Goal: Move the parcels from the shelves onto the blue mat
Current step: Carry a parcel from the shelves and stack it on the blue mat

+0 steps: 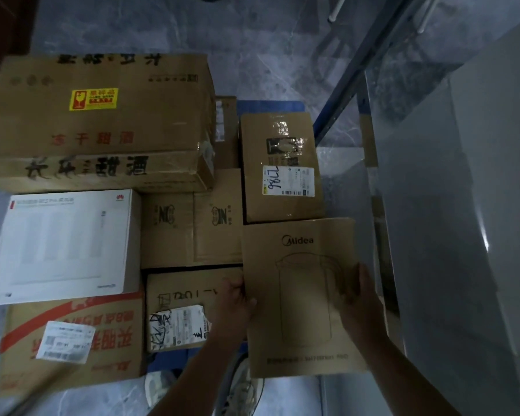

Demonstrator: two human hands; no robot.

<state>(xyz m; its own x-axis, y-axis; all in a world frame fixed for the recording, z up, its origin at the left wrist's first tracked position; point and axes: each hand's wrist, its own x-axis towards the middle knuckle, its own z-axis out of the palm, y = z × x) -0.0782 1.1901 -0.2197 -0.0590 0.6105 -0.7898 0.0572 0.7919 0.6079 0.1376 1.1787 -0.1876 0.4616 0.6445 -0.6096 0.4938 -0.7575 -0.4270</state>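
Left hand (236,301) grips the left edge of the Midea box (303,295), fingers curled round it. Right hand (362,298) clamps the opposite edge. The box is carried flat, printed face up, apparently over the near right part of the blue mat (270,106).

Keep the box level and lower it straight down, holding both grips until it seats.

- **Left of the box:** a labelled carton (177,310) lies just beside its edge, so avoid snagging it.
- **Beyond the box:** a taped carton (279,166) sits close to its far edge.
- **Right of the box:** the shelf upright (357,73) limits sideways travel.
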